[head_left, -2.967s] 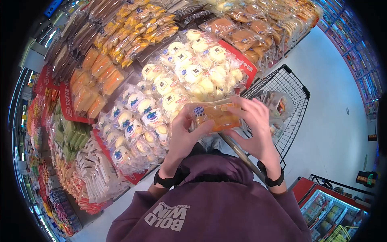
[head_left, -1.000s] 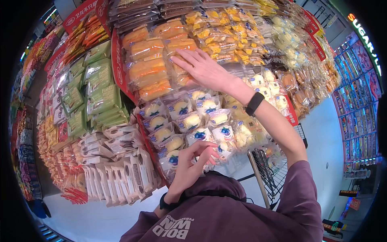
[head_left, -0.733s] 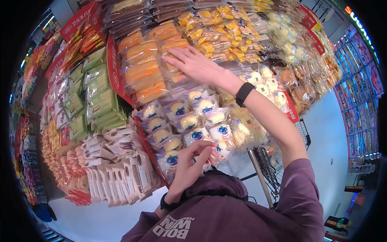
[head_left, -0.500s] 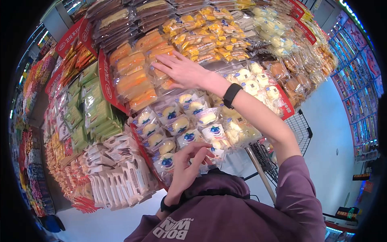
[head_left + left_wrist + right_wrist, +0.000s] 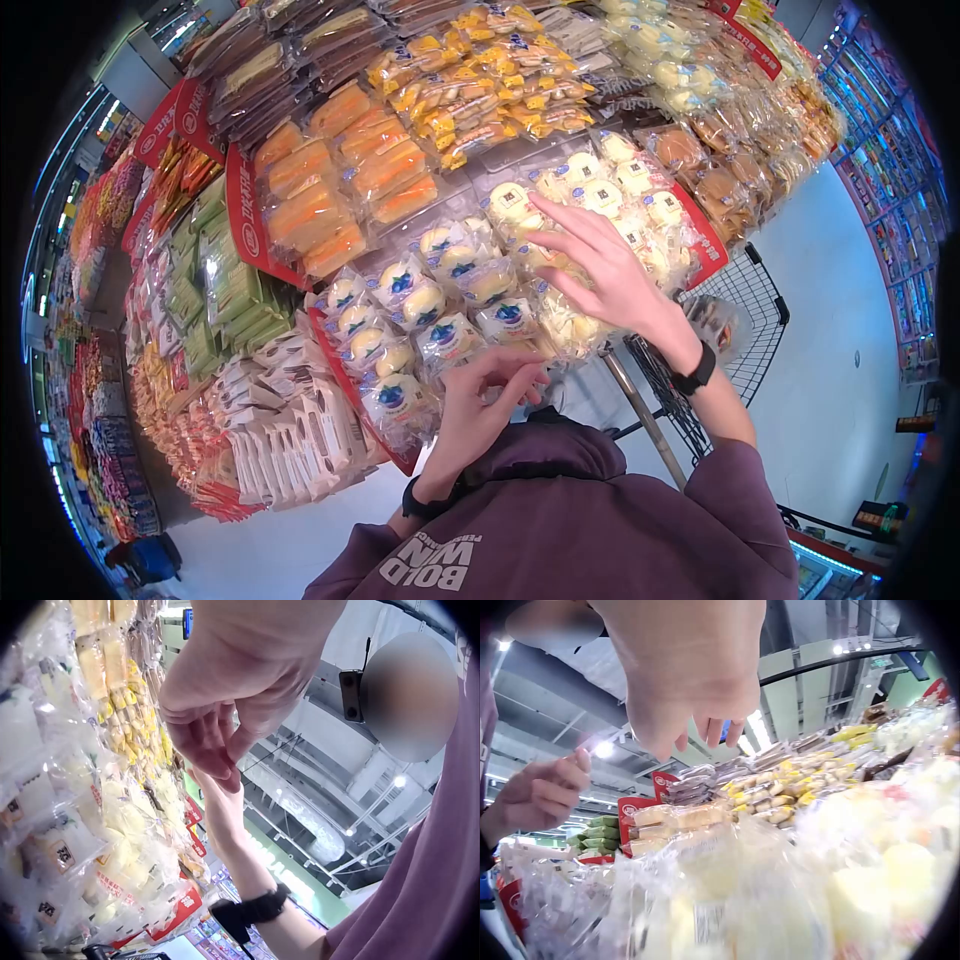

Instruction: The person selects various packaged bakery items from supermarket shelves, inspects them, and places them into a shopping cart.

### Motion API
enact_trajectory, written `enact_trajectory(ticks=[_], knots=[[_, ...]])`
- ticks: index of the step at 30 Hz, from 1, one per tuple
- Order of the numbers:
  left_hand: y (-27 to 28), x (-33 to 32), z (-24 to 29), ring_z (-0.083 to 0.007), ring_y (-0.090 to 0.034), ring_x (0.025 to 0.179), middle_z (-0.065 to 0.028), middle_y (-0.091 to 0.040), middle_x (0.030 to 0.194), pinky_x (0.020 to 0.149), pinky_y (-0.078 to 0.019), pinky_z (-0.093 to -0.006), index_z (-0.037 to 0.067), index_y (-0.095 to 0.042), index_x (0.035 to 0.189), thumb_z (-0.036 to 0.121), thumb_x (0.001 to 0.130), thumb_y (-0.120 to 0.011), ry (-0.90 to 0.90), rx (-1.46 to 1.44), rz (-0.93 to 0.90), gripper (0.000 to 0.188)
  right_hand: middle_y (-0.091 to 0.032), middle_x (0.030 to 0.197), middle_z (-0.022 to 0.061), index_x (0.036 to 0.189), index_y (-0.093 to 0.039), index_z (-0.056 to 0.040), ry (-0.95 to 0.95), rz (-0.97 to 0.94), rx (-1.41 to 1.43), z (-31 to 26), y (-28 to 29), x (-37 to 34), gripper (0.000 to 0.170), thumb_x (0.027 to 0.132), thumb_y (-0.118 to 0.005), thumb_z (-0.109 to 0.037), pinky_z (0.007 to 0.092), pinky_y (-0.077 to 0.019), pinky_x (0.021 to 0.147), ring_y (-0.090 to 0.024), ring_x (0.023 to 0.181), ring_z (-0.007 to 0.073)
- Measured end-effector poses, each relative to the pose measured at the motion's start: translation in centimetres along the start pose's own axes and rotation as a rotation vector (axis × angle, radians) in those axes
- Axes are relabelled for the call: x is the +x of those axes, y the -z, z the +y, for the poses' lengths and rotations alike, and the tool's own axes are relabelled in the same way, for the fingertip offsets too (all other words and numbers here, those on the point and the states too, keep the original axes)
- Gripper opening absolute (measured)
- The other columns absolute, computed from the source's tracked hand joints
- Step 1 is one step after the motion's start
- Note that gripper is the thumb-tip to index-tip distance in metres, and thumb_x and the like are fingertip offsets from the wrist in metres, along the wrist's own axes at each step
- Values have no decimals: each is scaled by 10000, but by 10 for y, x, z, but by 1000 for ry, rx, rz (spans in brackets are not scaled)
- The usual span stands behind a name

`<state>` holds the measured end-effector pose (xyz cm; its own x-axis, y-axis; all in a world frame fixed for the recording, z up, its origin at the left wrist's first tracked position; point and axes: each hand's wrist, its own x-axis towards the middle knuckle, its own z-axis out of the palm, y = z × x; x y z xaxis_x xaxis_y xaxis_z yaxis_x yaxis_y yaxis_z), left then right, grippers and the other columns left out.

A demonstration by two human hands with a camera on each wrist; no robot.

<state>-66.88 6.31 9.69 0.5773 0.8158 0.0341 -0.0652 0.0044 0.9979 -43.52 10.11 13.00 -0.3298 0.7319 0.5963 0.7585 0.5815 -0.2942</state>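
Observation:
My right hand (image 5: 610, 270), fingers spread and fairly straight, hovers over clear-wrapped round pale buns (image 5: 597, 195) with square black stamps. It holds nothing. In the right wrist view the right hand (image 5: 694, 675) is above blurred clear packets. My left hand (image 5: 485, 395) hangs loosely curled in front of my body, beside packets printed with blueberries (image 5: 447, 337); nothing shows in it in the left wrist view, where its fingers (image 5: 206, 742) droop. Bags of long orange bread (image 5: 310, 190) lie in rows to the upper left of both hands.
A black wire shopping cart (image 5: 765, 310) with a bagged item (image 5: 718, 325) stands at the right. Yellow packets (image 5: 490, 85) fill the back. Green packets (image 5: 235, 290) and white packets (image 5: 295, 440) lie left, past a red divider (image 5: 250, 215).
Three seconds ago both hands held a bag of orange bread near the cart. Then my right hand lay on the orange bread rows; now it has moved right to the pale buns. The left hand stays low.

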Motion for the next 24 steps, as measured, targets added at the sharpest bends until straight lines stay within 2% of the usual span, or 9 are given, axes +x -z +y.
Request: enact_trajectory(ticks=[3,9,11,15,16,19,20,23,24], knots=[[-17,8,-4,-111,-672,727,-70,-711,905,665,-519,-234,7,-655,1064,17,921,-640,-24,64,-66,144,-582,1345,147,1084,-667,-27,-145,137,-47,-7,19,-66,279,813,-723,-65,390,-461,952,-586,1143,310],[-65,30,-8,-115,-670,723,-58,-696,884,659,-515,-245,32,-679,1039,16,882,-686,-113,278,-323,158,-668,1112,165,958,-647,-2,-472,437,-88,-25,19,-191,192,779,-710,29,377,-503,827,-629,922,319],[-87,37,-13,-116,-664,721,-60,-687,881,652,-512,-253,45,-680,1048,18,874,-690,-149,351,-440,176,-665,1060,154,915,-634,-4,-585,408,-82,-30,8,-225,153,784,-698,42,375,-502,806,-622,894,315],[-130,49,-58,-181,-656,697,-86,-662,876,638,-518,-292,58,-671,1076,68,889,-683,-233,431,-557,188,-653,1015,138,1030,-606,-21,-808,222,-56,-34,-19,-289,202,844,-677,-53,404,-493,835,-615,909,359],[-139,52,-66,-245,-664,750,-105,-661,888,678,-525,-340,53,-658,1085,125,908,-668,-186,522,-612,191,-647,1032,161,1100,-568,-26,-862,126,-22,-33,-24,-306,256,886,-653,-138,436,-484,861,-611,931,390],[-156,54,-119,-286,-654,868,-116,-661,944,778,-512,-384,47,-643,1090,157,914,-648,-317,727,-699,207,-641,1057,189,1127,-548,-24,-1023,-145,145,-31,-41,-343,281,908,-631,-179,459,-487,864,-611,957,405],[-161,55,-131,-318,-622,964,-130,-654,1000,886,-469,-414,44,-628,1109,171,910,-638,-289,783,-769,236,-641,1052,205,1156,-545,-30,-1070,-106,225,-36,-42,-346,302,928,-608,-218,476,-492,858,-612,975,409],[-172,56,-172,-319,-613,985,-138,-645,1026,951,-429,-413,45,-619,1128,165,904,-637,-393,777,-814,256,-642,1043,201,1194,-543,-48,-1042,-79,230,-38,-32,-348,314,940,-587,-226,476,-497,848,-612,985,407],[-176,61,-181,-328,-602,1003,-148,-647,1018,962,-417,-423,37,-615,1115,175,900,-638,-382,794,-846,257,-654,981,196,1145,-590,-39,-1041,-54,245,-37,-26,-347,287,940,-581,-240,466,-508,828,-627,953,396]])
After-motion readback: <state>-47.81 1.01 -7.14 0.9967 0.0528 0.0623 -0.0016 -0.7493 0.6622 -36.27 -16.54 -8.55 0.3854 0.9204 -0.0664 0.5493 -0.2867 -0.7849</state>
